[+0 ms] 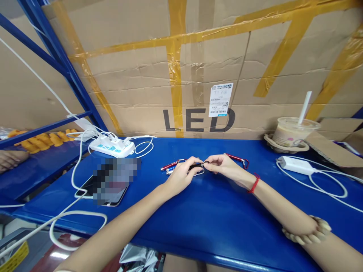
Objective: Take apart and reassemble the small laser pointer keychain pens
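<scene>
Over the blue tabletop, my left hand pinches a slim black piece with a small metal part at its end. My right hand meets it there, thumb and fingertips closed on a thin dark loop at that end. The fingers cover much of the piece, so its exact kind is unclear. Just left of my left hand lie a slim red metal stick with a clip and a blue one, partly hidden. Behind my right hand rests a red carabiner, partly covered.
A large cardboard box stands along the back. At left are a white power strip, loose cables and a phone. A drink cup and a white charger are at right. Another person's hand rests far left.
</scene>
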`<state>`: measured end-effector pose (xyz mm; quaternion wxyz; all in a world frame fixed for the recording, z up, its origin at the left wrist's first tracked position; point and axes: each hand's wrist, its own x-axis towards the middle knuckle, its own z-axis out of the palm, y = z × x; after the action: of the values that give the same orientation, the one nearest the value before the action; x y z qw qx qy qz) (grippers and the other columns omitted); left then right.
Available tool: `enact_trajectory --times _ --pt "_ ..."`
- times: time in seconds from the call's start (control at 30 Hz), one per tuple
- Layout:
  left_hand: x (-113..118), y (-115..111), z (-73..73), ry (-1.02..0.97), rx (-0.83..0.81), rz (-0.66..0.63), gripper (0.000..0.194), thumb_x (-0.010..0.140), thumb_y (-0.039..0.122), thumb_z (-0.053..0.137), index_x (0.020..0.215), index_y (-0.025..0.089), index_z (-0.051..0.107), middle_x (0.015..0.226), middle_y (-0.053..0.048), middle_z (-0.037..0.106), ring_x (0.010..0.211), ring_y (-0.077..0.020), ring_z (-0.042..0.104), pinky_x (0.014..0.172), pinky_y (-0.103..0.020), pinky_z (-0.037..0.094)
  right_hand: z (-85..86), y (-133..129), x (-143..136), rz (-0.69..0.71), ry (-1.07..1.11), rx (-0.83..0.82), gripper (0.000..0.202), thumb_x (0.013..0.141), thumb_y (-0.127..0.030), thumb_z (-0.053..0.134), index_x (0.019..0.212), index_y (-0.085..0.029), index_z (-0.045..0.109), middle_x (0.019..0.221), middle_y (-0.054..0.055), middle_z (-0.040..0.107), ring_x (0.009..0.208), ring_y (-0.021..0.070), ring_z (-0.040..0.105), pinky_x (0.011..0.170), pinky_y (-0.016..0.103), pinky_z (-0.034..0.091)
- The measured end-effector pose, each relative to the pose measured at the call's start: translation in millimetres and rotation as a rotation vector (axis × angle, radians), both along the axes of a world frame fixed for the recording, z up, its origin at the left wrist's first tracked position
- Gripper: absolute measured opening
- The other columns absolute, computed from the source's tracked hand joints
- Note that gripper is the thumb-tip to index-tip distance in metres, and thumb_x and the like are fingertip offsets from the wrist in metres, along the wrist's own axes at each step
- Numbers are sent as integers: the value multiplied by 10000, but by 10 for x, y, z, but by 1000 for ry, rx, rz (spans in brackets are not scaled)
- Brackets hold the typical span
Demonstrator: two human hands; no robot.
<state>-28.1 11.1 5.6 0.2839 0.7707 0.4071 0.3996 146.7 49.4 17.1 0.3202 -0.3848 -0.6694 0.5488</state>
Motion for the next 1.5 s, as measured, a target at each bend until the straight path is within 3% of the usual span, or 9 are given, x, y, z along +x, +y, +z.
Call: enact_trajectory --times 0.2,0.33,0.57,0.77,1.0,1.1,1.33,1.5 --pt "-3 -3 3 8 -5 7 219 833 270 448 1030 226 532 985 -33 618 899 -167 577 772 -242 420 -1 -17 -36 14 -22 -30 334 583 -455 695 649 -148 581 586 -19 548 498 61 445 449 191 322" --pt "9 5 25 19 57 57 196 842 270 420 936 210 582 900 -32 629 813 -161 576 741 -245 415 -6 -56 -101 -82 32 21 361 579 -482 684 653 -163 532 591 -22 543 483 65 444 433 195 333" --pt "36 16 54 21 34 157 217 835 277 412 900 198 603 795 -18 632 694 -152 546 673 -245 398 -45 -31 -87 -225 7 493 274 673 -428 642 810 -191 658 840 56 609 709 152 557 548 252 446" --pt "33 14 107 -96 -98 105 228 822 313 430 857 169 603 678 -2 560 626 -130 488 612 -224 365 -15 -39 -44 -140 -37 740 158 731 -370 613 754 -247 709 849 43 592 773 169 555 653 300 465" --pt "36 27 81 -157 -186 -55 276 829 359 418 671 157 522 575 28 402 556 -102 370 546 -217 300 -6 -27 -17 -136 -25 801 114 715 -334 643 772 -263 710 830 36 576 763 165 546 661 308 464" --pt "25 23 66 -105 -187 -88 280 832 378 408 713 160 536 583 24 416 560 -107 379 548 -219 301 -24 -14 -5 -81 -1 792 99 707 -328 651 718 -247 708 819 35 567 733 153 539 664 307 460" --pt "-5 -8 25 12 -137 -24 191 856 294 384 970 183 490 718 7 528 679 -129 483 663 -242 360 -74 32 8 -10 -8 725 188 738 -317 619 604 -188 645 831 39 532 692 127 517 622 286 449" --pt "-16 -11 -5 20 -133 -62 148 870 261 358 938 178 461 681 24 487 667 -115 477 678 -246 369 -77 58 39 20 -34 758 163 747 -275 613 617 -183 645 849 43 521 706 125 515 637 286 444"
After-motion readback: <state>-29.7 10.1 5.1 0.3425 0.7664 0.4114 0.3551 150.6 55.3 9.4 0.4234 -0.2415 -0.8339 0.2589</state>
